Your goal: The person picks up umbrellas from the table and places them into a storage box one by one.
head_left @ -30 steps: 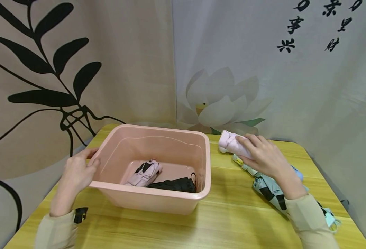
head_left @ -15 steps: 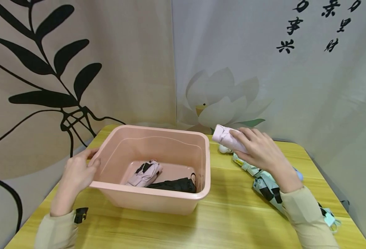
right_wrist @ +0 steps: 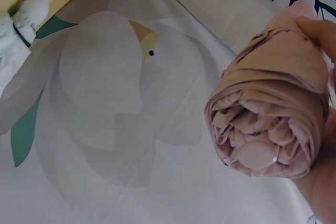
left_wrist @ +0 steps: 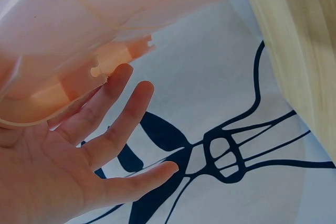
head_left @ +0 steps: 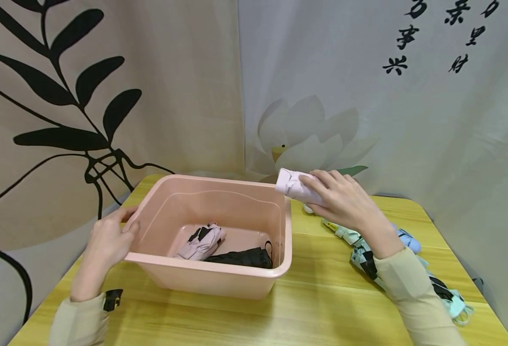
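My right hand grips a folded pale pink umbrella just above the right rim of a pink plastic basin. In the right wrist view, the umbrella's bunched fabric end faces the camera. At the basin's left rim, my left hand holds on with the thumb over the edge; several of its fingers spread out beneath the rim in the left wrist view. Inside the basin lie a pale pink folded umbrella with black patches and a black folded umbrella with a wrist loop.
On the right of the wooden table, partly behind my right arm, lie mint-green folded umbrellas with black patches and a blue folded item. A printed curtain hangs behind the table.
My right hand has carried the pale pink umbrella leftward and slightly up, from above the table to the basin's right rim. My left hand and the basin have stayed in place.
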Demonstrator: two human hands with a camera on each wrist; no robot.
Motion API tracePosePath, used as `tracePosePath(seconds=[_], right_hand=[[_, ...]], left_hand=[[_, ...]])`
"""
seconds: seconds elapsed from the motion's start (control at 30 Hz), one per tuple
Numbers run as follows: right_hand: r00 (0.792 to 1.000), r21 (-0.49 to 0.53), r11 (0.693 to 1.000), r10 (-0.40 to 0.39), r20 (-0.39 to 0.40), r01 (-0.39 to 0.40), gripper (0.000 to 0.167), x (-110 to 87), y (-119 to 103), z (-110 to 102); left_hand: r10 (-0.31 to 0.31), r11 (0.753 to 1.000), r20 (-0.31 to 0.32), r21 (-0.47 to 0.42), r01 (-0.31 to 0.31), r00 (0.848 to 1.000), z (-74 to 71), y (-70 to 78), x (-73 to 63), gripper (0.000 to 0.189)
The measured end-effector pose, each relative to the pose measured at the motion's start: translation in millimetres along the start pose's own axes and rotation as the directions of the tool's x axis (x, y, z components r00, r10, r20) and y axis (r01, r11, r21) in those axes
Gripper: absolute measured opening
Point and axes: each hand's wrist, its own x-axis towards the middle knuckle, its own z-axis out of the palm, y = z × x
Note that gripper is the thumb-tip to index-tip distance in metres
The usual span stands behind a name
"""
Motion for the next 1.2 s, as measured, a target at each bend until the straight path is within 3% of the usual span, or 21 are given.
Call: tracePosePath(seconds=[0.4,0.77,1.2], right_hand=[[0.999,0.006,0.999,-0.047,0.005,0.047,0.053,27.0,-11.9,1.0],[0.992,0.075,0.990,-0.113,-0.049,0.116,0.051,51.9,-22.0,15.8],[0.984,0.131,0.976,-0.179,0.016,0.176,0.050,82.8,-37.9,26.9]], left_hand=[[-0.008,1.000,0.002,-0.002,0.008,1.000,1.1,-0.2,0.1,0.042],[-0.011,1.000,0.001,0.004,0.011,1.000,0.8,0.4,-0.6,0.043],[-0.012,1.000,-0.002,0.000,0.012,1.000,1.1,0.1,0.0,0.042]])
